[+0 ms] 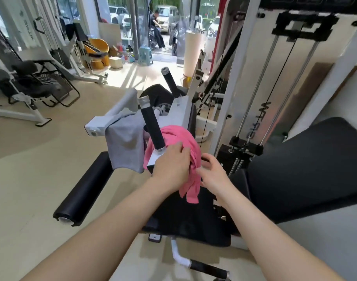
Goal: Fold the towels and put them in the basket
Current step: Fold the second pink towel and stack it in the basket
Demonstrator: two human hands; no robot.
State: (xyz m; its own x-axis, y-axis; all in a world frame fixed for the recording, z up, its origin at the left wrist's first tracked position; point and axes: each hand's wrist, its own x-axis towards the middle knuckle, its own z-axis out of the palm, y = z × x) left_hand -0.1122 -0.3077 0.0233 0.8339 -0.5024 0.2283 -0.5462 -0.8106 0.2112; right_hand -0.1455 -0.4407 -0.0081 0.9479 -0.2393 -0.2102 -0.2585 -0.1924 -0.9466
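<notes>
A crumpled bright pink cloth towel (174,135) lies draped over the white metal frame of a gym machine, just at 4 o'clock from an upright black foam-covered handle (153,128), with its loose end hanging down over the black padded seat (185,218). The person's left hand (171,164) lies on top of the pink towel at the foot of that handle, its fingers (181,148) bent into the bunched folds and holding the cloth. The right hand (213,173) sits touching the towel's edge at 3 o'clock, fingers curled narrow and the thumb pressed against the hanging fabric, pinching it. A pale grey cloth towel (125,142) hangs over a white metal arm just at 9 o'clock from the handle, apart from both hands. A long black cylindrical roller pad (84,189) juts out at 8 o'clock, below the grey towel. A large black back pad (305,165) fills the 3 o'clock side.
</notes>
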